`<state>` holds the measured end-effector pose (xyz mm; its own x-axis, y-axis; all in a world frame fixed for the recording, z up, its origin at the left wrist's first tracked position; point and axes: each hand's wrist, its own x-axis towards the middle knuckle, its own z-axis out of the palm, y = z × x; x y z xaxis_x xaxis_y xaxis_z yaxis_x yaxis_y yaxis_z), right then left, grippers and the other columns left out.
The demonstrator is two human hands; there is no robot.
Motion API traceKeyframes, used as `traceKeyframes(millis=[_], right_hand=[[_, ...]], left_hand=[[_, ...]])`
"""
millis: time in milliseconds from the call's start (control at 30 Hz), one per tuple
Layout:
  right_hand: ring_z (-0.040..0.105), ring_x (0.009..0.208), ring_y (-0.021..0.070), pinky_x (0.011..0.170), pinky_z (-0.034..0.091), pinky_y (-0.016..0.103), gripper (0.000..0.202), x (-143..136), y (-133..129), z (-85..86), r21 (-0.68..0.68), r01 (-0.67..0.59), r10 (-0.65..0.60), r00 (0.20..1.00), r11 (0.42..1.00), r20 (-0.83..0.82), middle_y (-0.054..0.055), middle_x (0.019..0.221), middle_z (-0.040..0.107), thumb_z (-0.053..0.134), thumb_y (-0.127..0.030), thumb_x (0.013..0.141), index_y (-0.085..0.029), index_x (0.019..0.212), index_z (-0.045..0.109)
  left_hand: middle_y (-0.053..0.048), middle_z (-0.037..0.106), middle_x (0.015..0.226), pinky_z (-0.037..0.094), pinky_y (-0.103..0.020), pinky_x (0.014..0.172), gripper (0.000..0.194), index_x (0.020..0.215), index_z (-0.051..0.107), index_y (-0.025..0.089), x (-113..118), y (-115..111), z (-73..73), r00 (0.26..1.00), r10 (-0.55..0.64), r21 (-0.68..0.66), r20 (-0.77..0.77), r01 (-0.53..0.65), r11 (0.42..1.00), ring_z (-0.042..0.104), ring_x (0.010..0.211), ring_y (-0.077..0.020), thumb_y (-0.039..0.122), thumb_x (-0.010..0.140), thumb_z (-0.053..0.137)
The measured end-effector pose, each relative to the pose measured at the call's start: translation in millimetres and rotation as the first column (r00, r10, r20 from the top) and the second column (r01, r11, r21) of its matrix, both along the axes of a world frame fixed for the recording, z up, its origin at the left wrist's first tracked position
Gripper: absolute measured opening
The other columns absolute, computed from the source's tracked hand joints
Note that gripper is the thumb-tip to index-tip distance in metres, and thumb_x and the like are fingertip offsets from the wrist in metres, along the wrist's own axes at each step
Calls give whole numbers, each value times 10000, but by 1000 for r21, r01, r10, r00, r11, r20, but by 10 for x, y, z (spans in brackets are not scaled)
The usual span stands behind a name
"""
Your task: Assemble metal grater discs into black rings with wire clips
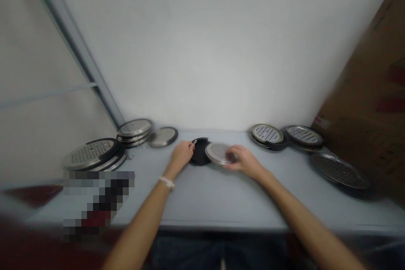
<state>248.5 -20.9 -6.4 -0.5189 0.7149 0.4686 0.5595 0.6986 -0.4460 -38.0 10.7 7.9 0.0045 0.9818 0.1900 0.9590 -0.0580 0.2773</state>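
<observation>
Near the middle of the table, my left hand [182,155] grips the left rim of a round black dish [201,154]. A small shiny bit shows at its fingertips, too blurred to name. My right hand [242,161] is closed on the right edge of a round metal grater disc [217,152], whose face is perforated. The disc's left edge overlaps the right side of the black dish. It looks slightly tilted, and motion blurs the fingers that hold it.
On the left of the grey table [202,202] are stacked grater discs [134,128], a single disc [163,137] and a larger pile [95,154]. More discs [267,135] lie at the right, with a dark one [340,171] nearer. Cardboard boxes [370,93] stand at the right edge.
</observation>
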Motion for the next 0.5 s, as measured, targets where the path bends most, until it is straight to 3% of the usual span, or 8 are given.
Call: traceKeyframes(millis=[233, 500], right_hand=[[570, 1025, 269, 919, 435, 399, 442, -45, 10, -78, -3, 69, -69, 997, 998, 40, 87, 1053, 654, 832, -491, 721, -206, 1006, 650], [519, 1119, 286, 983, 424, 420, 464, -53, 28, -157, 3, 55, -55, 998, 998, -28, 100, 1129, 610, 836, -461, 710, -205, 1036, 628]], left_hand=[[-122, 725, 946, 427, -319, 905, 322, 759, 704, 177, 62, 60, -99, 968, -216, 58, 132, 210, 976, 620, 1003, -241, 258, 933, 446], [-80, 710, 851, 436, -309, 771, 317, 786, 636, 184, 80, 60, -102, 937, -160, 81, 312, 141, 987, 617, 817, -216, 301, 934, 382]])
